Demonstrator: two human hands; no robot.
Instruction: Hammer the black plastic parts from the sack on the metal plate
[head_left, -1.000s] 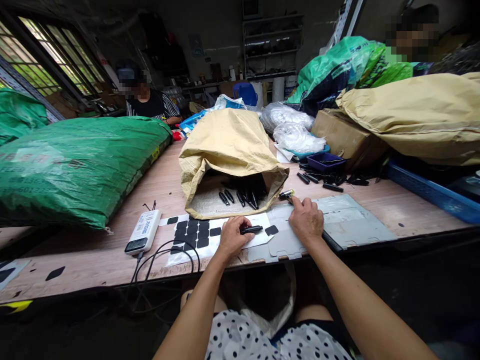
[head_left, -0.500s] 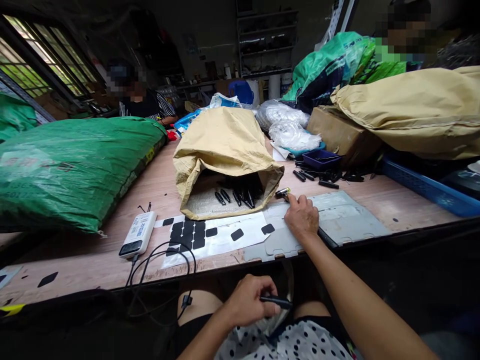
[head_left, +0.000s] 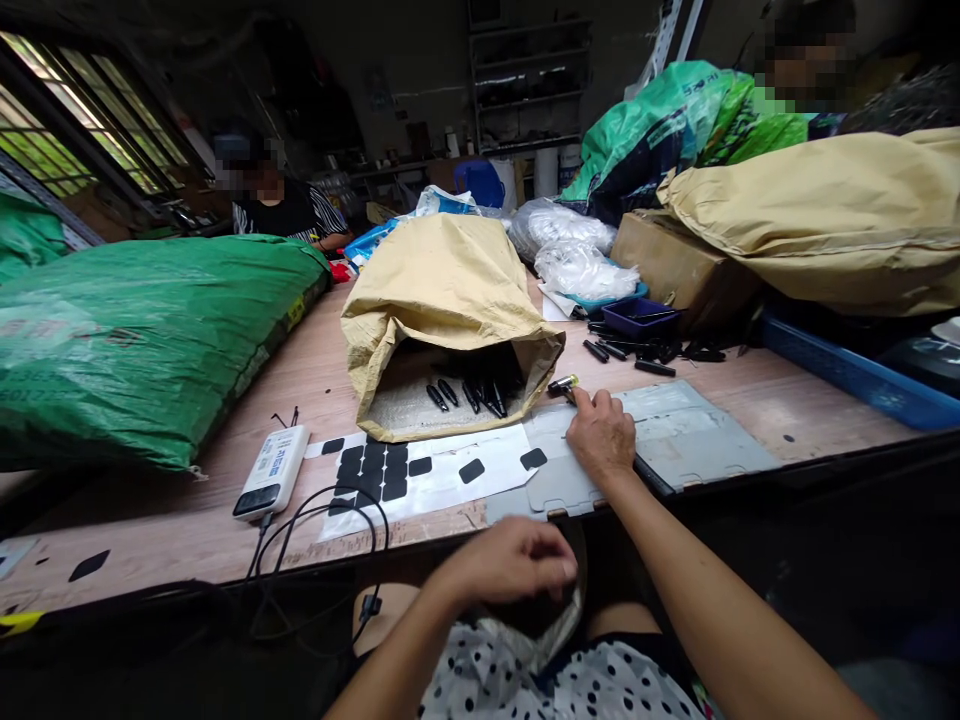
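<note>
My right hand [head_left: 602, 432] is closed round the handle of a small hammer [head_left: 562, 384] with a yellow-green tip, resting on the grey board [head_left: 697, 430]. My left hand [head_left: 521, 562] hovers over an open pale bag [head_left: 541, 640] on my lap; its fingers are loosely curved and apart, and nothing shows between them. Behind the board, a tan sack [head_left: 442, 270] lies with its mouth toward me and slim black pieces [head_left: 480, 395] inside. Black rounded squares [head_left: 373, 470] are stuck on a white sheet [head_left: 442, 505] left of the board.
A white power bank [head_left: 271, 472] with a looped black cable is at the left, beside a full green sack [head_left: 150, 350]. More black pieces [head_left: 655, 368] lie near a purple tray [head_left: 641, 318]. A blue basket [head_left: 862, 375] is at the right. Two people are farther back.
The slim black piece that my left hand held is no longer visible in it. My left hand has risen slightly and its fingers have loosened. My right hand has stayed at the hammer.
</note>
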